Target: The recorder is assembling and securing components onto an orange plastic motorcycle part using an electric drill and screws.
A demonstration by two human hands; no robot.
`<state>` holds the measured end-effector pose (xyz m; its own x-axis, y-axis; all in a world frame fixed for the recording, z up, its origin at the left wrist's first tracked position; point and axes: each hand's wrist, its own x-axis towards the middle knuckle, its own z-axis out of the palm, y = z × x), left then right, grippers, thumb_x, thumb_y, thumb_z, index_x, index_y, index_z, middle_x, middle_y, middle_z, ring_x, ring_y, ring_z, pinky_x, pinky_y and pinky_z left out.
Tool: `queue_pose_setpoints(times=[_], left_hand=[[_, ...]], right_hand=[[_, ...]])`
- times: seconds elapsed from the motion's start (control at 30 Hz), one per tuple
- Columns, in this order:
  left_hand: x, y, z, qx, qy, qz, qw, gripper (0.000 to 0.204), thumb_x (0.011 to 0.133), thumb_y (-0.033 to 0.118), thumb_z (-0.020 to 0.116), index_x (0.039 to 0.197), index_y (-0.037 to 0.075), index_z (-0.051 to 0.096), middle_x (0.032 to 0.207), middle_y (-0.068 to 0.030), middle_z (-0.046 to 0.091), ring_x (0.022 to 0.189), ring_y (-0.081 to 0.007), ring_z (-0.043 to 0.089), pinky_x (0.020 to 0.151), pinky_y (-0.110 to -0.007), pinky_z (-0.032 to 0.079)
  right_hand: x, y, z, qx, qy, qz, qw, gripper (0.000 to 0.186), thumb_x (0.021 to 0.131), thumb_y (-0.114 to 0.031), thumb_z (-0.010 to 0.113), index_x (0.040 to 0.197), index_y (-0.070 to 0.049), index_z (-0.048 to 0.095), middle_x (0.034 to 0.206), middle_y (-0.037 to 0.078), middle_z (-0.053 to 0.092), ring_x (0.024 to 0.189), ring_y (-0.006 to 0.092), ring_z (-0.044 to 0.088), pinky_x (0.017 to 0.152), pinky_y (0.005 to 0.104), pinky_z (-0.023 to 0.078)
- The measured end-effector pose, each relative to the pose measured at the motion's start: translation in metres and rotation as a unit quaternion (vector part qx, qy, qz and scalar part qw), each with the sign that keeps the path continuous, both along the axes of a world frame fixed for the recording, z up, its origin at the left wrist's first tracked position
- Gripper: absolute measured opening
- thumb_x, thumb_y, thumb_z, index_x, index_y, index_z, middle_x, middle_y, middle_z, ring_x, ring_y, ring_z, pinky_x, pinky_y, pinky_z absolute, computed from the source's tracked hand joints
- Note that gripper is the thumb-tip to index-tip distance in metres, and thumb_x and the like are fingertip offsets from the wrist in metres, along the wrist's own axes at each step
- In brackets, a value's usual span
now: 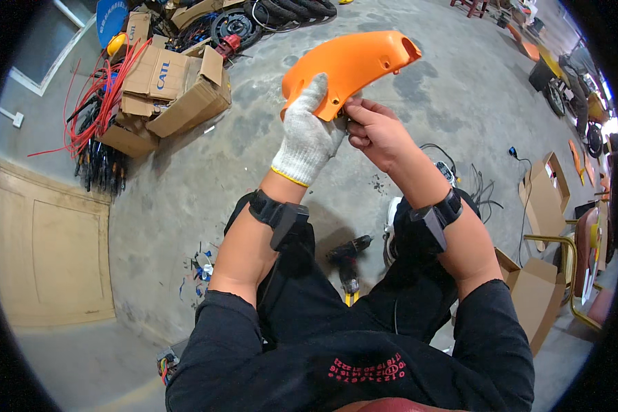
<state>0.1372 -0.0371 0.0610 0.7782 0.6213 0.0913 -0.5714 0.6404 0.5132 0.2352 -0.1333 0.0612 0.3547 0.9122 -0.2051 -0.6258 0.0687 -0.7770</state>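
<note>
A curved orange plastic panel (343, 62), with small holes along its lower edge and an opening at its right end, is held up in front of me. My left hand (307, 134), in a white knit glove with a yellow cuff edge, grips its lower left part, thumb laid over the outer face. Bare, my right hand (378, 129) has its fingers pinched together at the panel's lower edge, just beside a hole. Whatever small thing those fingertips may hold is hidden. Below, a cordless drill (348, 264) lies on the floor between my legs.
Cardboard boxes (178, 89) and red cables (110, 89) are piled at the far left. Open cartons (539, 292) and a gold-framed chair (573, 275) stand at the right. Black wires (484, 192) trail beside my right leg. A yellowish door (51, 247) is at the left.
</note>
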Motion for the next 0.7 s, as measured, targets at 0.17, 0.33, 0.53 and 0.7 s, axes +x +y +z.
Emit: queue_pose_setpoints(times=[0.17, 0.33, 0.53, 0.7], left_hand=[[0.005, -0.010, 0.001, -0.013, 0.002, 0.046, 0.999, 0.038, 0.102, 0.018, 0.048, 0.134, -0.003, 0.044, 0.128, -0.0211, 0.056, 0.118, -0.0355, 0.057, 0.104, -0.050, 0.046], [0.011, -0.009, -0.003, -0.088, -0.018, 0.037, 0.995, 0.041, 0.103, 0.017, 0.047, 0.137, -0.003, 0.040, 0.132, -0.0219, 0.054, 0.120, -0.0371, 0.056, 0.105, -0.051, 0.045], [0.011, -0.007, -0.004, -0.126, -0.062, -0.008, 0.990, 0.042, 0.103, 0.018, 0.045, 0.137, -0.005, 0.040, 0.132, -0.0245, 0.053, 0.119, -0.0379, 0.056, 0.104, -0.050, 0.046], [0.009, 0.005, -0.009, -0.159, -0.121, -0.034, 0.979, 0.046, 0.101, 0.019, 0.046, 0.139, -0.007, 0.039, 0.136, -0.0264, 0.051, 0.125, -0.0394, 0.053, 0.111, -0.051, 0.039]], right_hand=[[0.003, 0.002, -0.003, -0.022, -0.042, -0.006, 0.999, 0.019, 0.095, -0.017, 0.062, 0.107, -0.003, 0.061, 0.077, -0.004, 0.051, 0.057, 0.0054, 0.040, 0.050, 0.0218, 0.032], [-0.009, 0.008, -0.007, -0.069, -0.240, -0.084, 0.965, 0.022, 0.093, -0.019, 0.063, 0.101, 0.002, 0.062, 0.078, 0.003, 0.062, 0.064, 0.0117, 0.055, 0.056, 0.0261, 0.043], [-0.012, 0.019, -0.020, -0.054, -0.415, -0.249, 0.873, 0.027, 0.094, -0.022, 0.062, 0.095, 0.005, 0.064, 0.078, 0.012, 0.067, 0.068, 0.0178, 0.061, 0.065, 0.0335, 0.049], [0.001, 0.012, -0.018, 0.030, -0.453, -0.179, 0.873, 0.025, 0.093, -0.023, 0.063, 0.100, 0.000, 0.070, 0.071, 0.008, 0.065, 0.063, 0.0151, 0.058, 0.061, 0.0329, 0.047]])
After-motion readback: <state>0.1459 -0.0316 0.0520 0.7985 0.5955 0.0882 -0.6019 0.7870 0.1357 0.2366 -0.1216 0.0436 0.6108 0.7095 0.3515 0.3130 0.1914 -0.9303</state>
